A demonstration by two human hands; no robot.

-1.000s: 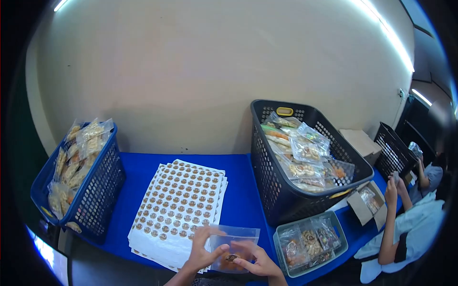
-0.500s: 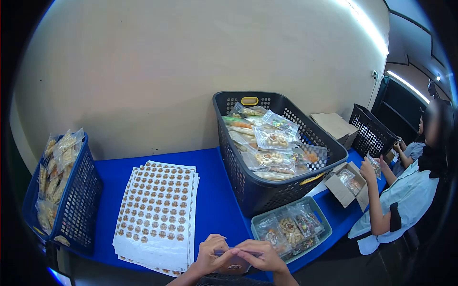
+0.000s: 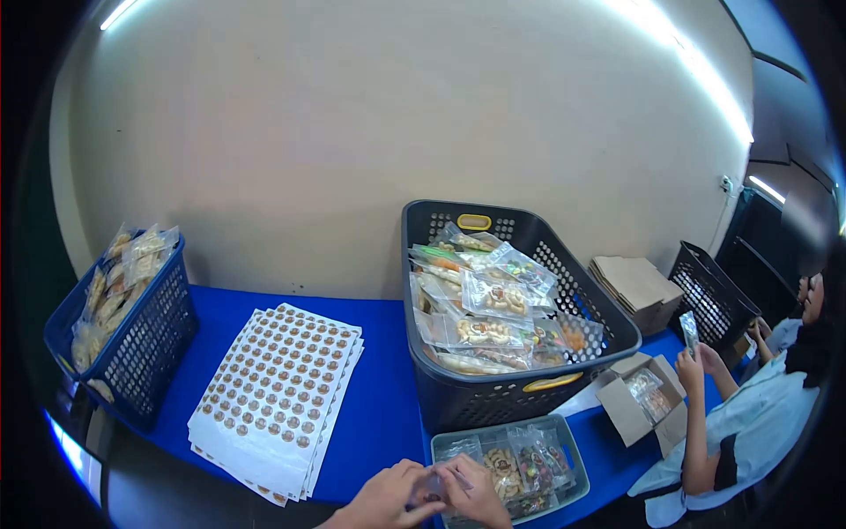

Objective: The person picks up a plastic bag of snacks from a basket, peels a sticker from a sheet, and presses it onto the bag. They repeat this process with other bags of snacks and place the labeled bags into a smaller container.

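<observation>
Low in the view, a small clear plastic packet (image 3: 429,488) is pinched between my two hands; its contents are mostly hidden by the fingers. My left hand (image 3: 388,498) closes on its left side, and my right hand (image 3: 474,495) grips it on the right with bent fingers. Just behind and right of my right hand stands a grey-green tray (image 3: 579,480) with several snack packets (image 3: 504,469) in it. Sheets of round brown stickers (image 3: 273,379) lie stacked on the blue cloth, left of my hands.
A large dark basket (image 3: 458,406) heaped with snack packets stands behind the tray. At far left is a blue basket (image 3: 150,353) of packets. On the right are an open carton (image 3: 627,419), folded cardboard (image 3: 639,286), a black basket (image 3: 709,300) and a co-worker (image 3: 736,441) holding a packet.
My view has tilted up and shifted. My hands still hold the packet, with the fingers repositioned, and now overlap the tray's left edge. The co-worker's packet is held more upright.
</observation>
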